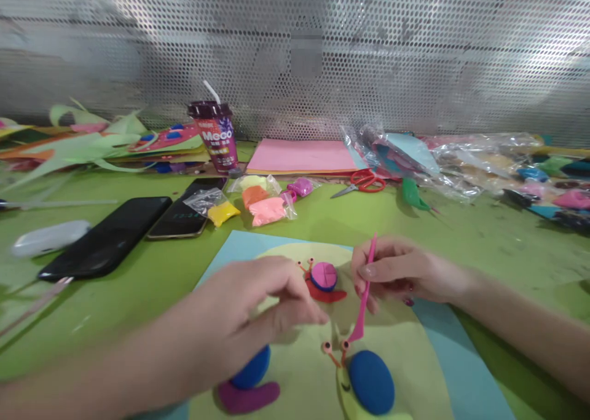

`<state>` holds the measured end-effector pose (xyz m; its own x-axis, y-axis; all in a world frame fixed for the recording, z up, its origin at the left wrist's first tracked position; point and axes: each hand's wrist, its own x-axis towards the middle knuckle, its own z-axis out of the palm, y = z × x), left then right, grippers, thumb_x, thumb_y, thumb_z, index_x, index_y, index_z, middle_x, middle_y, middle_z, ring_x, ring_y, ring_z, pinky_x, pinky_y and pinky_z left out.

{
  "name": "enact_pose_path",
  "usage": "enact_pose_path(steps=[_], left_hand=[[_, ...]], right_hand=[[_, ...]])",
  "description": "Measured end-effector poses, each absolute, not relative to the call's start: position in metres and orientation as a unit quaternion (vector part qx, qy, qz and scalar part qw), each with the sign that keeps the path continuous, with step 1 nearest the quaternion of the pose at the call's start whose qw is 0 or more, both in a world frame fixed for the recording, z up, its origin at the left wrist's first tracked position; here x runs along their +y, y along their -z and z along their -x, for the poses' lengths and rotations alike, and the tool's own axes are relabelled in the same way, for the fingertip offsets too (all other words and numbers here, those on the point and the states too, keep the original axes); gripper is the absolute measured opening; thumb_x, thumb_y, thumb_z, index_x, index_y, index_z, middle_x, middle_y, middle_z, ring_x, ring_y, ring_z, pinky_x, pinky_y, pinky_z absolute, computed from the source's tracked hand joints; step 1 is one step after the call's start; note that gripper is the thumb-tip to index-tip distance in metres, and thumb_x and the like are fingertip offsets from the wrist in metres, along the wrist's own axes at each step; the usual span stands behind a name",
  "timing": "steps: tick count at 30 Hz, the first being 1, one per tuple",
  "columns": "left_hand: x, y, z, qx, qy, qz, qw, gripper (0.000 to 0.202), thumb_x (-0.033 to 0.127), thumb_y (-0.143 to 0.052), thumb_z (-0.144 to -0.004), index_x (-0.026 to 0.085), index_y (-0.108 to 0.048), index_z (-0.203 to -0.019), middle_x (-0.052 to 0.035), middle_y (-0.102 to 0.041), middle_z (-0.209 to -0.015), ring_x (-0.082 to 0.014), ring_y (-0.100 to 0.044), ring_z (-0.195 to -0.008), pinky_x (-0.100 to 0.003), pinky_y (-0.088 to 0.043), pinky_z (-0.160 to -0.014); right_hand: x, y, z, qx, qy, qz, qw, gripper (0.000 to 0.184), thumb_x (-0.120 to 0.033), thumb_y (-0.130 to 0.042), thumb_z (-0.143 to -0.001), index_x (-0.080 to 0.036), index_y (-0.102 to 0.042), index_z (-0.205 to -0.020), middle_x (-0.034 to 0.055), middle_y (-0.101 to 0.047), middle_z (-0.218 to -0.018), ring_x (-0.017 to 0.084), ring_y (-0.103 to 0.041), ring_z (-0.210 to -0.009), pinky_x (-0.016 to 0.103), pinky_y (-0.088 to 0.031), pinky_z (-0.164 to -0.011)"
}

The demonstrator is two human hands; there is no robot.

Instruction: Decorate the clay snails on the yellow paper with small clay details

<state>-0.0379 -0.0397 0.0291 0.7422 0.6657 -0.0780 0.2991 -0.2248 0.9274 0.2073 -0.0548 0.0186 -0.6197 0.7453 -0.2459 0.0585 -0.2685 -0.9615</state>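
My right hand (391,269) grips a slim pink plastic clay modelling tool (364,300), its flat end pointing down beside the eyes of a yellow clay snail (345,386) with a blue shell (372,382). Over the paper my left hand (271,303), slightly blurred, is closed in a pinch; anything between its fingertips is too small to make out. Under that hand lies a purple clay body (249,397) with a partly hidden blue shell (252,371). Between the hands, a red clay snail (325,293) carries a pink-topped shell (324,276). The snails lie on blue paper (465,352) with a pale yellow shape (415,346).
Bagged clay (267,211) and red-handled scissors (367,181) lie beyond the paper. Two phones (108,238) and a white case (50,237) are at left. A Meco cup (216,137) with a straw, pink sheets (304,155) and plastic wrapping (479,155) line the perforated metal panel (258,57).
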Motion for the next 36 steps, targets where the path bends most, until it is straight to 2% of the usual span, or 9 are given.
enact_pose_path(steps=[4,10,15,20,24,27,30,36], left_hand=[[-0.046,-0.026,0.038,0.243,-0.114,-0.884,0.384,0.018,0.033,-0.046,-0.085,0.023,-0.060,-0.077,-0.0004,-0.063,-0.076,-0.0141,-0.056,-0.075,-0.022,-0.039,-0.064],[-0.045,-0.026,0.035,0.188,-0.118,-0.920,0.323,0.018,0.031,-0.049,-0.084,0.022,-0.058,-0.071,0.0030,-0.060,-0.067,-0.0106,-0.056,-0.068,-0.018,-0.038,-0.060],[-0.045,-0.027,0.036,0.217,-0.117,-0.920,0.304,0.019,0.035,-0.048,-0.084,0.022,-0.058,-0.074,0.0028,-0.059,-0.068,-0.0092,-0.052,-0.061,-0.017,-0.036,-0.056],[-0.045,-0.024,0.036,0.211,-0.111,-0.919,0.315,0.018,0.035,-0.049,-0.084,0.022,-0.058,-0.075,0.0040,-0.059,-0.065,-0.0086,-0.051,-0.057,-0.017,-0.036,-0.056],[-0.047,-0.023,0.036,0.202,-0.111,-0.922,0.311,0.017,0.033,-0.049,-0.084,0.022,-0.056,-0.074,0.0050,-0.058,-0.059,-0.0084,-0.051,-0.055,-0.018,-0.036,-0.055],[-0.048,-0.023,0.038,0.182,-0.113,-0.931,0.296,0.015,0.030,-0.048,-0.085,0.023,-0.056,-0.074,0.0049,-0.060,-0.062,-0.0085,-0.054,-0.059,-0.018,-0.038,-0.060],[-0.050,-0.024,0.039,0.161,-0.118,-0.939,0.279,0.013,0.029,-0.049,-0.084,0.024,-0.058,-0.077,0.0033,-0.063,-0.067,-0.0112,-0.056,-0.067,-0.020,-0.040,-0.066],[-0.053,-0.023,0.039,0.139,-0.119,-0.949,0.256,0.014,0.030,-0.051,-0.083,0.026,-0.061,-0.074,0.0005,-0.061,-0.066,-0.0135,-0.053,-0.065,-0.021,-0.039,-0.063]], right_hand=[[-0.056,-0.020,-0.206,-0.568,-0.695,0.382,0.221,0.019,-0.028,-0.056,-0.080,-0.010,-0.057,-0.074,0.0016,-0.057,-0.059,0.004,-0.031,-0.042,0.017,-0.018,-0.035],[-0.056,-0.021,-0.205,-0.582,-0.687,0.378,0.216,0.019,-0.028,-0.056,-0.082,-0.010,-0.058,-0.075,-0.0015,-0.052,-0.056,0.004,-0.030,-0.041,0.017,-0.019,-0.035],[-0.058,-0.021,-0.206,-0.606,-0.671,0.365,0.221,0.015,-0.025,-0.056,-0.084,-0.011,-0.061,-0.082,-0.0039,-0.047,-0.053,0.004,-0.032,-0.043,0.015,-0.024,-0.036],[-0.059,-0.023,-0.205,-0.609,-0.661,0.386,0.209,0.018,-0.028,-0.058,-0.082,-0.010,-0.063,-0.084,0.0020,-0.060,-0.065,0.003,-0.032,-0.042,0.015,-0.024,-0.034],[-0.059,-0.023,-0.204,-0.606,-0.650,0.407,0.208,0.017,-0.027,-0.062,-0.078,-0.011,-0.065,-0.080,0.0014,-0.059,-0.063,0.003,-0.034,-0.041,0.014,-0.026,-0.033],[-0.057,-0.020,-0.205,-0.581,-0.676,0.374,0.255,0.015,-0.023,-0.059,-0.080,-0.010,-0.065,-0.080,0.0018,-0.059,-0.060,0.003,-0.031,-0.039,0.015,-0.020,-0.031],[-0.054,-0.018,-0.207,-0.538,-0.712,0.334,0.302,0.016,-0.020,-0.054,-0.082,-0.008,-0.064,-0.078,0.0064,-0.064,-0.065,0.002,-0.027,-0.036,0.016,-0.012,-0.030],[-0.051,-0.019,-0.208,-0.513,-0.733,0.325,0.307,0.015,-0.018,-0.054,-0.080,-0.008,-0.064,-0.076,0.0090,-0.066,-0.066,0.002,-0.029,-0.036,0.016,-0.012,-0.029]])
